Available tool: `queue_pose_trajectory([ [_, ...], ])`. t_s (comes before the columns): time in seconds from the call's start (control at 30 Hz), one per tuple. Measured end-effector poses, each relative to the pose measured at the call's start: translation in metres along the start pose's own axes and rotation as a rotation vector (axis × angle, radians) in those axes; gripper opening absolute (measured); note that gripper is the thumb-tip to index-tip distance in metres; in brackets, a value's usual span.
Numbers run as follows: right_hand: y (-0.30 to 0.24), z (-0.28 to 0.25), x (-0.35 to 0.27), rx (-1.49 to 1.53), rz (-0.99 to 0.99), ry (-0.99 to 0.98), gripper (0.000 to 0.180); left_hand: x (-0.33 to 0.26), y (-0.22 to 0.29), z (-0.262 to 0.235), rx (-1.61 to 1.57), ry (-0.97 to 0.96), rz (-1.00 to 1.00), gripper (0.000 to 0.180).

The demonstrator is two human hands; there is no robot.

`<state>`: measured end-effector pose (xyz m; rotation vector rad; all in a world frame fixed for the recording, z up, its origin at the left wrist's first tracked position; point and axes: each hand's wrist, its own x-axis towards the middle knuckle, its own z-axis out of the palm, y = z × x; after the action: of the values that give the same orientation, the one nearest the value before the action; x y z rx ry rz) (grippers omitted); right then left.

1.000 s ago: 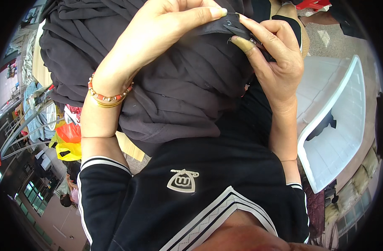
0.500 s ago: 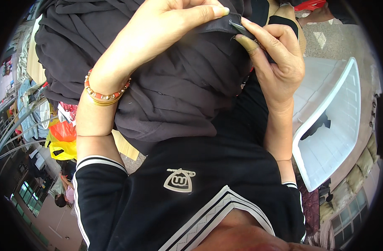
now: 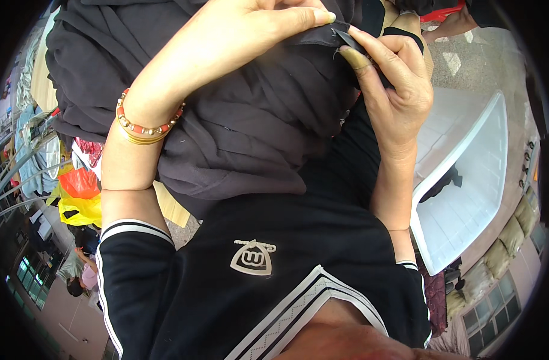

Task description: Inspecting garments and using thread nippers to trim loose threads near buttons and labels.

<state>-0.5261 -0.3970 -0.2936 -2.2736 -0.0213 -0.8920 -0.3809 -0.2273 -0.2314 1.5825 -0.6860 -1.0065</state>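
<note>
A large dark grey cloth (image 3: 244, 138) lies bunched in folds over my lap. At the top of the view my left hand (image 3: 268, 24) pinches an edge of it between thumb and fingers; part of that hand runs out of the picture. My right hand (image 3: 397, 72) is closed around small thread snips (image 3: 344, 38), whose pointed blade shows between thumb and forefinger. The blade tip is at the cloth edge, close to my left thumb. A short loose thread shows beside the right thumb, which has a yellowish covering on its tip.
To the right stands a white plastic bin (image 3: 466, 198) with a dark scrap in it. Orange and yellow plastic bags (image 3: 79, 195) lie at the left near metal rails. Another person (image 3: 85, 279) is at the far left; padded sacks (image 3: 496, 258) line the right side.
Both hands keep their hold at the cloth edge with only slight shifts. The snips have turned a little, and the blade looks darker. The whole view has shifted slightly.
</note>
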Motion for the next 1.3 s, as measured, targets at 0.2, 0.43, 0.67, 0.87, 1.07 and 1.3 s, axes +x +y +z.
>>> queue_pose_trajectory([
  [0.2, 0.001, -0.004, 0.001, -0.028, 0.058, 0.015, 0.036, -0.019, 0.027, -0.013, 0.445, 0.116, 0.159, 0.017],
  [0.43, -0.014, -0.003, 0.006, -0.129, -0.016, -0.032, 0.042, -0.001, -0.020, -0.045, -0.067, -0.257, 0.809, 0.017],
  [0.67, -0.028, 0.002, 0.003, -0.069, -0.129, -0.001, 0.045, -0.034, 0.023, -0.065, 0.740, -0.140, 0.383, 0.036],
  [0.87, -0.033, 0.007, 0.007, -0.089, -0.223, 0.015, 0.048, -0.023, 0.011, -0.065, 0.833, -0.070, 0.505, 0.020],
  [1.07, -0.025, 0.019, 0.018, -0.136, -0.225, -0.053, 0.051, -0.029, 0.016, -0.053, 0.531, 0.015, 0.333, 0.019],
  [1.3, -0.022, 0.030, 0.019, -0.068, -0.144, -0.051, 0.048, -0.027, 0.013, -0.049, 0.404, 0.044, 0.248, 0.020],
])
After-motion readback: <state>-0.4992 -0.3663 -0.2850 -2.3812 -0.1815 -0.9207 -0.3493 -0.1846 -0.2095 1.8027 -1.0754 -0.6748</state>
